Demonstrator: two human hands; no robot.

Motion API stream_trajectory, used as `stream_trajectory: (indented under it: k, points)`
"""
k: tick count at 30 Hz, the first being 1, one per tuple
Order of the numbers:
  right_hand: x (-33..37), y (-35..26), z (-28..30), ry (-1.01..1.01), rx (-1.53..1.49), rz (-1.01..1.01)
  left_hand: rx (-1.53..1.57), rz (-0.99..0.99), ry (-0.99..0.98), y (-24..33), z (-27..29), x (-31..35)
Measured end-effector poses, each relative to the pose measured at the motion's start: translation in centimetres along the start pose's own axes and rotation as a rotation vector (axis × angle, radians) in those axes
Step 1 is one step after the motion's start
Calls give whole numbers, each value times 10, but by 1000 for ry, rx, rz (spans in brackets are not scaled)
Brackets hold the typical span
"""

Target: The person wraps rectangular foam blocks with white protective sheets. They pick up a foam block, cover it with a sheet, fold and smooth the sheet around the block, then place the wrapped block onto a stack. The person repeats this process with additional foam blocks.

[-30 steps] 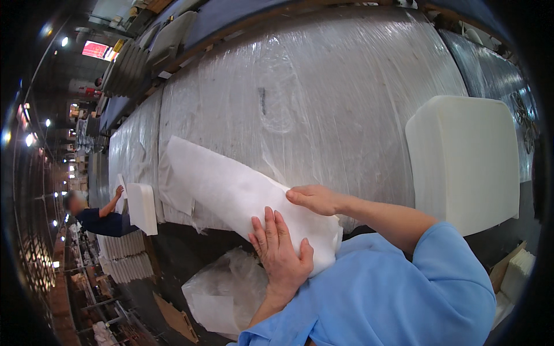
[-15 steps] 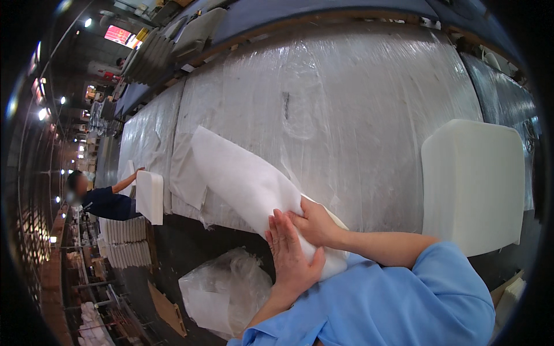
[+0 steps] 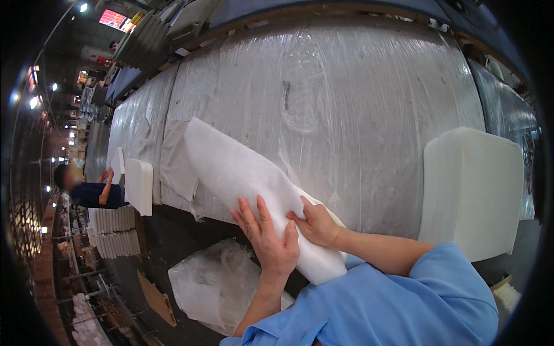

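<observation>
A long white padded piece [image 3: 231, 164], soft like batting, slants across the table edge toward my body, with a cream layer [image 3: 318, 203] showing along its right side. My left hand [image 3: 270, 245] rests on its left side, fingers spread and thumb apart. On the opposite side, my right hand [image 3: 317, 226] grips the edge, its thumb on top and the other fingers partly hidden. The far end lies over a loose grey-white cloth [image 3: 176, 164] at the table's left part.
Clear plastic film covers the wide table [image 3: 381, 115]. At the right stands a thick white foam block [image 3: 473, 193]. Below left are a clear plastic bag [image 3: 199, 288] with white contents and a cardboard piece [image 3: 157, 299]. Farther left, a co-worker [image 3: 95, 193] stands near another white pad [image 3: 139, 185].
My left hand has shifted left and its fingers have spread. More of the padded piece's near end shows between my hands and body. The co-worker's hands have come off the pad.
</observation>
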State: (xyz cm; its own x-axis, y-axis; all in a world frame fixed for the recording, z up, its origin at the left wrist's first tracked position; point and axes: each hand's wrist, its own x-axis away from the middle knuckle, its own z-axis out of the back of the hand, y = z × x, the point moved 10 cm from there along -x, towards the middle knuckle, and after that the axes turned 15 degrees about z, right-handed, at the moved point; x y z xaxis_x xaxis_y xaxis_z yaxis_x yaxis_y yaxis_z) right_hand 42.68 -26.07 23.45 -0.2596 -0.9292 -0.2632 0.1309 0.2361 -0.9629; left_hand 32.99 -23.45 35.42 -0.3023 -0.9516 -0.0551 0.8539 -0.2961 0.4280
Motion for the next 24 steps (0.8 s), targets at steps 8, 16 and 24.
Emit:
stream_trajectory:
  k: [8,16,24]
  points:
    - [-5,27,-3,-33,12,-156,-56,-4,1,3,-3,-2]
    - [3,67,-9,-256,-45,-255,-55,46,-41,-1,-3,-3]
    - [-63,19,11,-457,-451,-383,-64,47,-56,4,-3,-6]
